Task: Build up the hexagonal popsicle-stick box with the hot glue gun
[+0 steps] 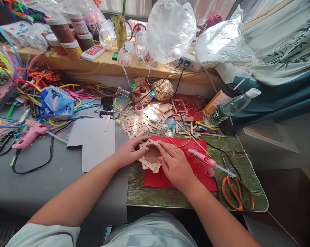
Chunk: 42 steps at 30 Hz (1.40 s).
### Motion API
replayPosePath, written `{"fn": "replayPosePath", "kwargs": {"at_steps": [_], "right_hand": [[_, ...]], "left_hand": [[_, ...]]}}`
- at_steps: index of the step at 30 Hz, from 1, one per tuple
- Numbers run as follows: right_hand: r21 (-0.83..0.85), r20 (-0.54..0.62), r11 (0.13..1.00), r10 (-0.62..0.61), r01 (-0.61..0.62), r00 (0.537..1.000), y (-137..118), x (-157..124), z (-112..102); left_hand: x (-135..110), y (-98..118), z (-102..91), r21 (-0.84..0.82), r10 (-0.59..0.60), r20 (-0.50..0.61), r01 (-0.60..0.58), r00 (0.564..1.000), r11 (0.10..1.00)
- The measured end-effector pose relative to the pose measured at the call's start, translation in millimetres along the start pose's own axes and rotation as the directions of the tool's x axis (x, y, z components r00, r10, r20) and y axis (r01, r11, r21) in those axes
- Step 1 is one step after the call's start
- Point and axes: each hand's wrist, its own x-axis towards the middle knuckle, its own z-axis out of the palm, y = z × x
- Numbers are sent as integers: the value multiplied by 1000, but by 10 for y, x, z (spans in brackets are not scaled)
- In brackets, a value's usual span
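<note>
Both my hands rest on a small frame of wooden craft sticks (150, 161) that lies on a red sheet (201, 178) over a green wood-pattern board (244, 164). My left hand (130, 151) grips the frame's left side, fingers curled over its top edge. Fingers of my right hand (174, 164) press down together on the frame's right side. A pink glue gun (202, 159) lies just right of my right hand on the red sheet.
Orange-handled scissors (234, 192) lie at the board's right end. Loose craft sticks (144, 121) are piled behind the frame, with a twine ball (163, 90) and a water bottle (230, 108). A second pink glue gun (30, 133), black scissors (1, 144) and grey card (94, 140) lie left.
</note>
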Motion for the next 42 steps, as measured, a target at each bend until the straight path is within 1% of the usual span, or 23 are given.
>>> {"fn": "replayPosePath", "kwargs": {"at_steps": [5, 8, 10, 12, 14, 17, 19, 21, 22, 23, 24, 25, 26, 27, 28, 29, 31, 32, 34, 36, 39, 42], "right_hand": [[-2, 30, 997, 75, -75, 997, -14, 129, -8], [-1, 72, 994, 111, -111, 991, -28, 202, -10], [29, 99, 990, 132, -135, 986, -40, 231, -6], [90, 102, 982, 159, -169, 982, -52, 228, -2], [179, 56, 968, 170, -177, 984, -60, 180, 0], [306, -100, 942, 172, -134, 980, -68, 29, -2], [375, -209, 918, 222, -131, 952, -73, -94, -2], [440, -267, 884, 296, -158, 917, -78, -211, 2], [467, -272, 868, 322, -168, 907, -81, -265, 6], [487, -264, 856, 331, -171, 906, -83, -317, 12], [500, -251, 850, 323, -163, 913, -85, -368, 18], [506, -238, 850, 302, -148, 923, -87, -419, 26], [503, -228, 854, 280, -134, 933, -89, -470, 34], [495, -222, 861, 260, -121, 940, -91, -522, 43], [483, -221, 868, 247, -114, 944, -91, -573, 53], [472, -221, 875, 235, -107, 946, -91, -622, 64], [457, -223, 884, 214, -92, 951, -85, -707, 86], [457, -227, 886, 206, -83, 952, -80, -740, 96], [466, -225, 882, 198, -73, 954, -67, -784, 114], [481, -220, 873, 210, -81, 953, -54, -799, 125], [501, -214, 860, 235, -101, 948, -40, -795, 132], [509, -221, 854, 248, -106, 943, -30, -795, 141]], "left_hand": [[6, -7, 5, 2, 12, 1, -12, 1000, 1000], [9, -37, 12, -1, 24, -5, -24, 1000, 1000], [10, -50, 13, 1, 25, -7, -25, 1000, 1000], [7, -51, 10, -3, 24, -4, -24, 1000, 1000], [1, -42, 5, -9, 13, 1, -13, 1000, 1000], [-9, -21, 4, -26, -19, 7, 19, 1000, 999], [-12, -12, 2, -44, -36, 24, 37, 999, 998], [-13, -10, -21, -67, -47, 17, 48, 999, 997], [-15, -15, -48, -78, -53, -19, 51, 998, 996], [-16, -25, -89, -87, -62, -86, 54, 994, 995], [-18, -41, -145, -84, -77, -180, 62, 981, 995], [-19, -66, -214, -61, -92, -289, 77, 953, 995], [-19, -99, -293, -17, -99, -392, 100, 915, 995], [-15, -140, -377, 59, -101, -477, 146, 873, 987], [-6, -189, -458, 173, -81, -503, 192, 861, 966], [7, -245, -531, 292, -44, -486, 210, 873, 933], [46, -361, -635, 458, 4, -397, 195, 918, 867], [68, -414, -664, 516, 1, -352, 193, 936, 835], [107, -492, -683, 577, -38, -304, 216, 952, 787], [130, -525, -672, 570, -74, -307, 246, 949, 784], [137, -509, -648, 512, -104, -323, 266, 941, 817], [133, -465, -633, 449, -110, -332, 260, 937, 855]]}}
